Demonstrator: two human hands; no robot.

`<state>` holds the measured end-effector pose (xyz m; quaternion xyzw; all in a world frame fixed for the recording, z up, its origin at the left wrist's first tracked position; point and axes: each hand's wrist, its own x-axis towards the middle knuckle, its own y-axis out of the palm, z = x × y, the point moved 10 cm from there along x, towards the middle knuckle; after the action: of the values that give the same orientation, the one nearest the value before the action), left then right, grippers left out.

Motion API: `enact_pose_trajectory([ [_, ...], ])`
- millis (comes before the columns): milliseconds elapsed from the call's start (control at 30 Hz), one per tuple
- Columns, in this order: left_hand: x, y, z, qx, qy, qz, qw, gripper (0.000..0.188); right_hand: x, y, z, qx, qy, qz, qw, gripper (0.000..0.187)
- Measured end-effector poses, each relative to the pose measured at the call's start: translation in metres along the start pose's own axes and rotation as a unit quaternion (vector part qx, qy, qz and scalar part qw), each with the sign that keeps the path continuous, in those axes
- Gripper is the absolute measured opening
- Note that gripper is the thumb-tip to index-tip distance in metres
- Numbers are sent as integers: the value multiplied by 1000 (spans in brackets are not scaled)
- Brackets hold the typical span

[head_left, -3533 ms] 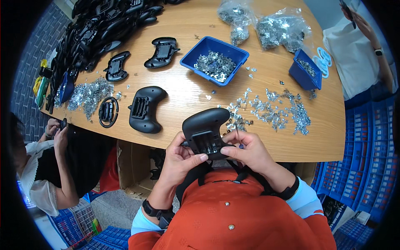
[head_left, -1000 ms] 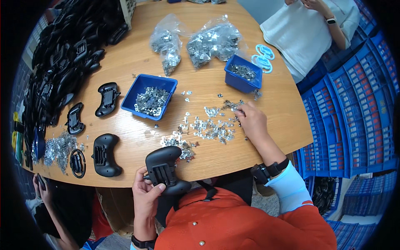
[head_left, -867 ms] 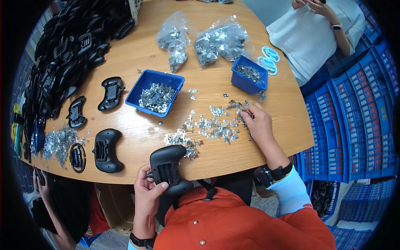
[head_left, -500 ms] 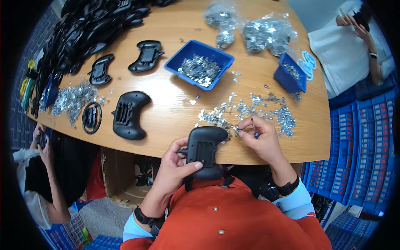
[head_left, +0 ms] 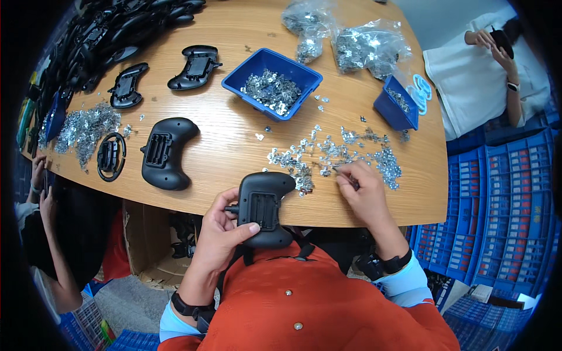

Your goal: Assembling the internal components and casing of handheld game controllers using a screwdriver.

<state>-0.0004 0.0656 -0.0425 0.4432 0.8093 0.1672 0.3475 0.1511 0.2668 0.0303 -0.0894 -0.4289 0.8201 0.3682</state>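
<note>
My left hand (head_left: pixel 218 234) grips a black game controller (head_left: pixel 266 207) by its left side, the thumb across its lower part. The controller is held at the table's near edge, its rectangular battery compartment facing up. My right hand (head_left: pixel 364 188) is closed, thumb and fingers pinched together low over the table. A small dark, thin thing shows among its fingers; I cannot make out its kind. Small shiny metal pieces (head_left: pixel 287 158) lie scattered before the fingertips and the controller. Smaller silvery bits (head_left: pixel 388 167) are spread just beyond the right hand.
A blue bin (head_left: pixel 234 88) of metal pieces stands mid-table, a smaller one (head_left: pixel 393 114) at right. Plastic bags of parts (head_left: pixel 372 50) lie behind. Controllers (head_left: pixel 170 158), a black wheel-shaped part (head_left: pixel 111 157), a metal heap (head_left: pixel 82 131) and a black parts pile (head_left: pixel 111 35) are left. People sit at both sides.
The whole view has shifted, moving the table leftward in the picture. My right fingertips have moved a little farther in over the metal pieces. The left hand keeps hold of the controller.
</note>
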Motion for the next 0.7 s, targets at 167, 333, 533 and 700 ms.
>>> enact_pose_trajectory([
  [167, 1, 3, -1, -5, 9, 5, 1000, 64, -3, 14, 7, -49, -19, -30, 998, 14],
  [333, 1, 5, 1, -13, 2, 10, 1000, 64, -1, 9, 12, -80, -55, -37, 995, 13],
  [533, 0, 5, -2, -13, 10, 14, 1000, 63, -2, -8, 12, -55, -49, -41, 996, 15],
  [700, 1, 6, -3, -5, 9, 21, 1000, 62, -7, 2, 6, -79, -29, -40, 996, 15],
])
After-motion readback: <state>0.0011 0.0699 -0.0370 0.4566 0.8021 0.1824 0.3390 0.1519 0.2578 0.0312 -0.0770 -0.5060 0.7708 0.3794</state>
